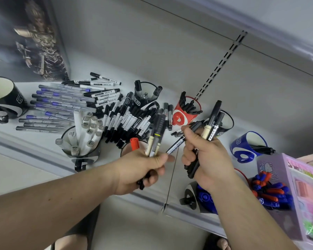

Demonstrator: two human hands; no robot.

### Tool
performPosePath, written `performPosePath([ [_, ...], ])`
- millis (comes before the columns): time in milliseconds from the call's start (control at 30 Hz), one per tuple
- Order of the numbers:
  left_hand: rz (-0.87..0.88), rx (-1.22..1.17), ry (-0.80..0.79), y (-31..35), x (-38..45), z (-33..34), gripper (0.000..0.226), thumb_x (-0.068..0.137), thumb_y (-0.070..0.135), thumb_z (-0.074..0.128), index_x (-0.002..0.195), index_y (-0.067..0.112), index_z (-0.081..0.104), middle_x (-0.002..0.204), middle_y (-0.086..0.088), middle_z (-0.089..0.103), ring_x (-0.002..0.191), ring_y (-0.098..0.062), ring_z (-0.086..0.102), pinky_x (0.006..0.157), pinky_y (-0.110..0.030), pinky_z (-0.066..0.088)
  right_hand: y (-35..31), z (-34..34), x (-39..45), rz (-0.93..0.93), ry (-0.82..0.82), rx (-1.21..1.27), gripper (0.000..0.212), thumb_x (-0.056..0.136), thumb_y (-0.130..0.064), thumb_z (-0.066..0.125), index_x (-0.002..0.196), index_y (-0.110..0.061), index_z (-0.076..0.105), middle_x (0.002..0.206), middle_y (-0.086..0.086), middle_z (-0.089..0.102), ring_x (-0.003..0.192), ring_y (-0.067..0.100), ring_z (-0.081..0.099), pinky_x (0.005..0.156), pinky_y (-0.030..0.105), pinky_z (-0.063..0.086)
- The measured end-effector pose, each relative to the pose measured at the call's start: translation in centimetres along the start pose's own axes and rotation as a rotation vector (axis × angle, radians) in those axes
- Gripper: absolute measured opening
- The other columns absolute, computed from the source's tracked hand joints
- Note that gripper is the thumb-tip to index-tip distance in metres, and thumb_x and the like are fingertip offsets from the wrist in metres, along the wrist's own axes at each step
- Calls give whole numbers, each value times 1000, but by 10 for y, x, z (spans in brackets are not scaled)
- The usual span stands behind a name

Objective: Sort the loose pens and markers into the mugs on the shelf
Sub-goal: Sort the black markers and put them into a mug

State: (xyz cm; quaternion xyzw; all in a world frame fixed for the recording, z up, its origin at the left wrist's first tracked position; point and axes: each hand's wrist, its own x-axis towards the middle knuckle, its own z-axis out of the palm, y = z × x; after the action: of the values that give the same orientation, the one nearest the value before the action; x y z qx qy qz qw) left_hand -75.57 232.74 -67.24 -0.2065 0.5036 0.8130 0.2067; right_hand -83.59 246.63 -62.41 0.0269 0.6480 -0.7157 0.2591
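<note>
Slim black-capped plastic markers [156, 141] stood clenched in the left hand [143, 170], lower ends hidden behind its fingers [158, 160]; right hand [209, 157] clenched another bundle.

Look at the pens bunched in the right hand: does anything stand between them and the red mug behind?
Nothing visible blocks the way. The right hand grips its bunch of pens just in front of the red mug, with only open air between. The mug already holds black pens, so its mouth is partly filled.
</note>
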Motion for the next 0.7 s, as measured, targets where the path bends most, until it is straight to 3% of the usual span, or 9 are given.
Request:
performPosePath([
  [67,50,-194,81,1,4,-3,26,80,26,63,97,6,63,59,0,57,41,-9,41,36,-16,27,-1,-4,-2,24,-17,42,31,70,-23,70,93,-6,58,56,3,37,38,12,33,41,25,30],
  [200,143,-387,214,9,9,-8,14,73,20,67,75,13,55,58,-1,54,40,-7,40,34,-14,26,-1,-13,-7,125,-153,169,29,78,-34,62,88,-8,71,65,3,44,39,11,32,40,22,30],
  [300,181,-409,232,14,8,-10,17,68,21,69,68,12,54,55,0,50,41,-7,39,35,-14,25,-4,-18,-9,276,-248,211,53,81,-53,52,81,-6,74,66,6,52,37,10,29,40,19,24],
  [433,183,-364,206,17,7,-11,22,68,23,71,66,12,53,55,0,45,42,-8,36,36,-14,26,-6,-17,-10,372,-266,90,36,77,-43,62,73,-8,72,65,6,52,37,9,27,37,19,26],
  [533,221,-254,205,19,7,-9,28,68,27,72,70,7,54,58,-1,46,43,-9,37,38,-16,26,-3,-15,-11,399,-330,33,20,72,-30,67,80,-12,68,74,11,59,36,8,28,37,19,25],
  [633,285,-108,190,26,3,-6,35,75,29,69,90,0,58,55,0,45,44,-10,36,39,-18,26,0,-15,-11,419,-428,-102,28,71,-20,74,96,-10,69,71,13,64,35,9,30,38,19,25],
  [700,305,-36,154,30,0,-5,26,82,26,66,88,1,60,52,3,47,44,-10,36,40,-18,27,5,-15,-12,427,-480,-185,27,75,-22,71,99,-9,72,58,11,59,36,12,30,39,21,25],
])
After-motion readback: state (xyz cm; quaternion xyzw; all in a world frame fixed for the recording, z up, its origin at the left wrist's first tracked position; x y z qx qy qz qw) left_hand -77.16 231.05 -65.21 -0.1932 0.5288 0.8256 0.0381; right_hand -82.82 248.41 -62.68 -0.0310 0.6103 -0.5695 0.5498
